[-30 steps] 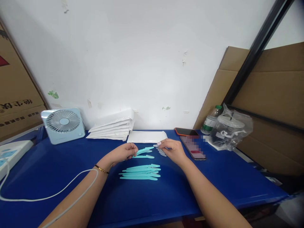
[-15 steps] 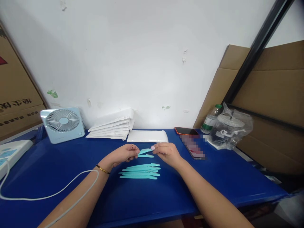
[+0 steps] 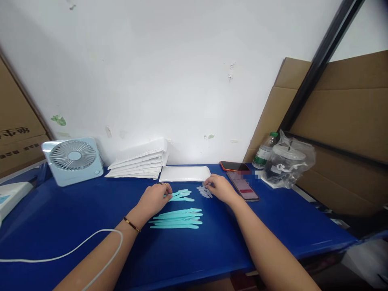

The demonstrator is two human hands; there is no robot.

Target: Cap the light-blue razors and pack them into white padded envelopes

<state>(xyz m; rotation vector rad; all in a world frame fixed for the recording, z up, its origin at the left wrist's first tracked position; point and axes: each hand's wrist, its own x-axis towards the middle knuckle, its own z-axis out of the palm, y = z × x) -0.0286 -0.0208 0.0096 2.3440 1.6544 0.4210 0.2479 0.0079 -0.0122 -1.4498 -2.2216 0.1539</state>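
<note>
My left hand [image 3: 159,198] pinches the handle end of a turquoise eyebrow razor [image 3: 182,191], its fingers closed. Two or so like razors lie just beneath and beside that one, partly hidden by the fingers. My right hand [image 3: 218,188] is closed at the fingertips on a small clear plastic cap [image 3: 204,184], above a little pile of translucent caps [image 3: 205,192]. Closer to me, several more turquoise eyebrow razors [image 3: 178,220] lie side by side in a row, heads to the right.
Behind are a stack of white padded envelopes [image 3: 136,159] and a single flat one [image 3: 184,173]. A light-blue fan [image 3: 74,159] and a white cable [image 3: 60,255] are at left. Two phones [image 3: 247,188], a bottle [image 3: 264,153] and a bagged cup [image 3: 285,165] stand right on the blue table [image 3: 224,242].
My hands have moved apart. The right, earlier at the razor's head, is now over the clear caps, which have come into view. The left has moved slightly left with the razor.
</note>
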